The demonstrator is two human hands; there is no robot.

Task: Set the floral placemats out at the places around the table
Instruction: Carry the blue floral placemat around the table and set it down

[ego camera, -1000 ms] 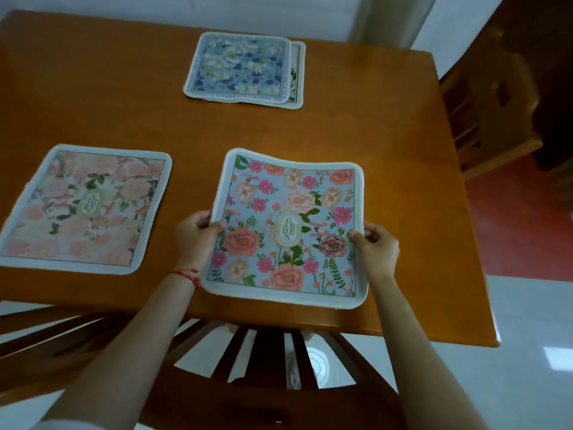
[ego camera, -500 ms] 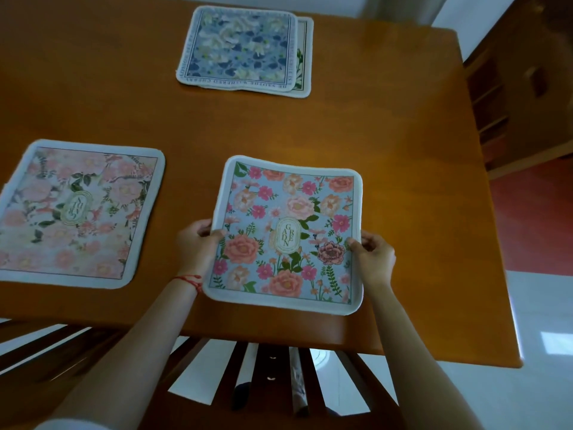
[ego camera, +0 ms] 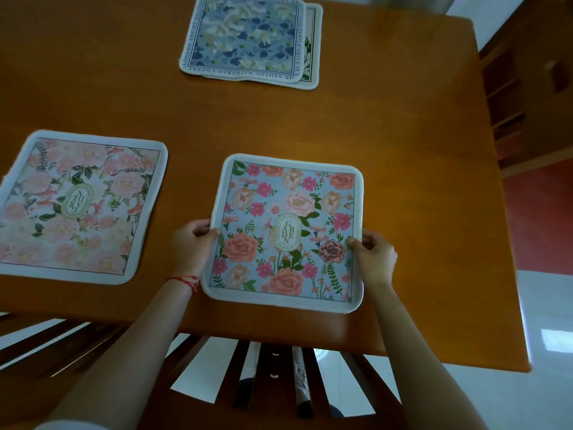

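Placemat in pale pink florals (ego camera: 79, 209) lies flat at left of frame on the wooden table (ego camera: 403, 150), its left edge cut off by the frame border; oval label at its centre reads roughly "GARDEN" but upside down and too blurred to confirm. Chair slats (ego camera: 273, 377) show below the table's near edge, bottom centre, partly hidden by both forearms. Left hand (ego camera: 192, 246), centre-left, grips the left edge of the blue floral placemat (ego camera: 288, 231), thumb on top, fingers curled under and out of sight; red string bracelet (ego camera: 186, 280) on that wrist. This mat sits at lower centre near the table's near edge; whether it is fully down or slightly lifted is hard to tell. Its centre oval reads "GARDEN". Upper centre, a blue-and-white floral placemat (ego camera: 245, 35) is stacked over another mat (ego camera: 311, 48), of which only a right strip and bottom edge show; top of stack cut off by frame. Border text is upside down, partly legible: "GENTLE SMILE IS". Right hand (ego camera: 373, 259), centre-right, pinches the blue mat's right edge, thumb on top, fingers curled beneath. Wooden furniture at the far right is dark and unclear.
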